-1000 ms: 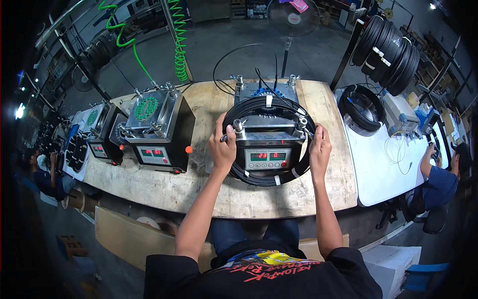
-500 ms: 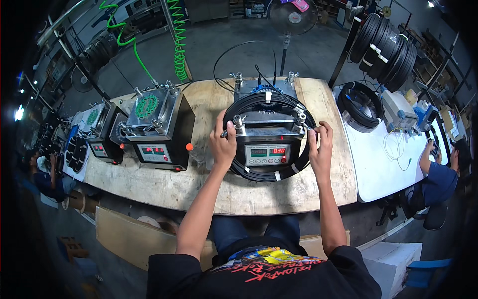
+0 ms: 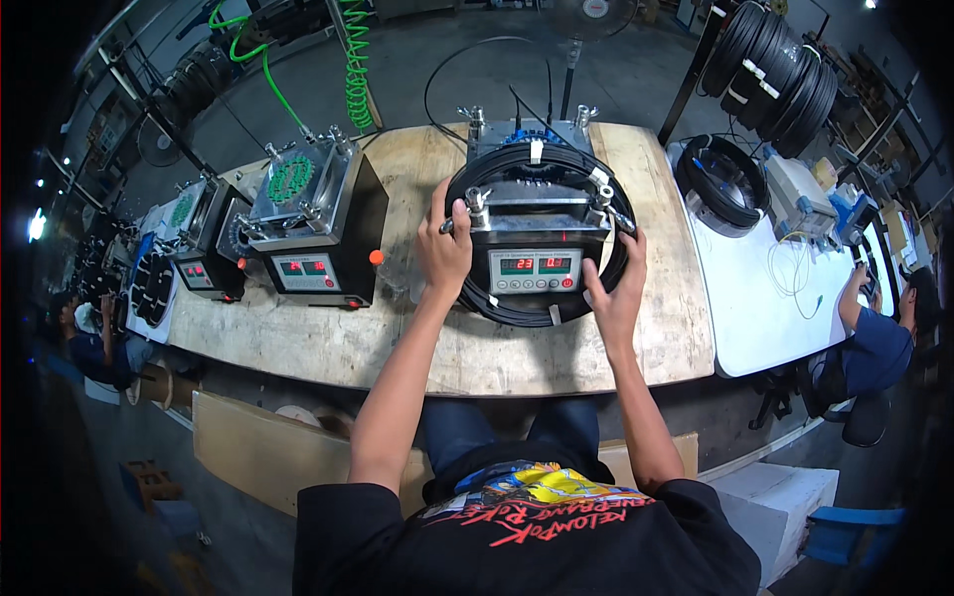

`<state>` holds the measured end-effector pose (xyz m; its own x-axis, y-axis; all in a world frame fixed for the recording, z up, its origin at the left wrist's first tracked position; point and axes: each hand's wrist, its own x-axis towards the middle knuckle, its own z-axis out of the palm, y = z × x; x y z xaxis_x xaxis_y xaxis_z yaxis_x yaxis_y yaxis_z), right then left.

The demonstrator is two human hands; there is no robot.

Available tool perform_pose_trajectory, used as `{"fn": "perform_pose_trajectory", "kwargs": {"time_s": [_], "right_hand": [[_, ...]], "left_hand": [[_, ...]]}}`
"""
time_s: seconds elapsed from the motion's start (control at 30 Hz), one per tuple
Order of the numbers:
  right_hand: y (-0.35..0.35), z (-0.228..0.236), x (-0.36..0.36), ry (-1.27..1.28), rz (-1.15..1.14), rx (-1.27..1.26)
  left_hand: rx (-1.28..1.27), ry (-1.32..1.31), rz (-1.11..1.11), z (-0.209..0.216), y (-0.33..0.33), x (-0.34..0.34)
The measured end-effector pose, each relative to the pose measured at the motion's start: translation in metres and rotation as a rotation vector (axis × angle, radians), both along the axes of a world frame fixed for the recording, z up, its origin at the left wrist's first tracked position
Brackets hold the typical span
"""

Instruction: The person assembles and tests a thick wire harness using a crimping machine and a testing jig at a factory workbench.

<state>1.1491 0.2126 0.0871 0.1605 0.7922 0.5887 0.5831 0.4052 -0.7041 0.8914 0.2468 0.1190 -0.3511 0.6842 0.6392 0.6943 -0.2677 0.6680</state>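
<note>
A coil of black cable [image 3: 477, 312], tied with white bands, hangs around the front of a black-and-silver clamping machine [image 3: 537, 301] with lit red digits. My left hand [image 3: 445, 246] is closed on the coil's left side, near a short dark cable end. On the other side, my right hand [image 3: 618, 293] has its fingers at the coil's outer edge. Its thumb lies across the cable, pointing at the red button on the machine's panel. The far side of the right fingers is hidden. Metal clamp knobs [image 3: 477, 207] stand at the machine's top corners.
Two similar machines [image 3: 318, 243] with green round fixtures stand to the left, beside an orange-capped bottle [image 3: 377, 258]. To the right, a white table [image 3: 735, 318] holds another black coil [image 3: 714, 179] and instruments. A co-worker [image 3: 874, 333] sits there; another person [image 3: 99, 338] is far left.
My right hand has shifted down along the coil, its thumb now nearer the panel button. The left display, dim before, now glows red. The whole view has moved slightly.
</note>
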Motion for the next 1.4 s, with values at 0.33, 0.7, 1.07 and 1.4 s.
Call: {"fn": "perform_pose_trajectory", "kwargs": {"time_s": [0.33, 0.7, 1.07, 1.4], "right_hand": [[-0.014, -0.020, -0.018, -0.297, -0.068, -0.031], [-0.016, -0.023, -0.024, -0.312, -0.106, -0.081], [0.027, 0.007, 0.010, 0.288, -0.074, -0.042], [0.082, -0.006, 0.027, 0.343, 0.116, -0.123]], "left_hand": [[-0.030, -0.034, 0.001, 0.005, -0.002, 0.002], [0.038, 0.012, 0.017, -0.005, -0.001, -0.001], [0.034, -0.054, -0.107, 0.005, 0.000, -0.002], [0.020, -0.073, -0.176, 0.008, -0.001, -0.005]]}}
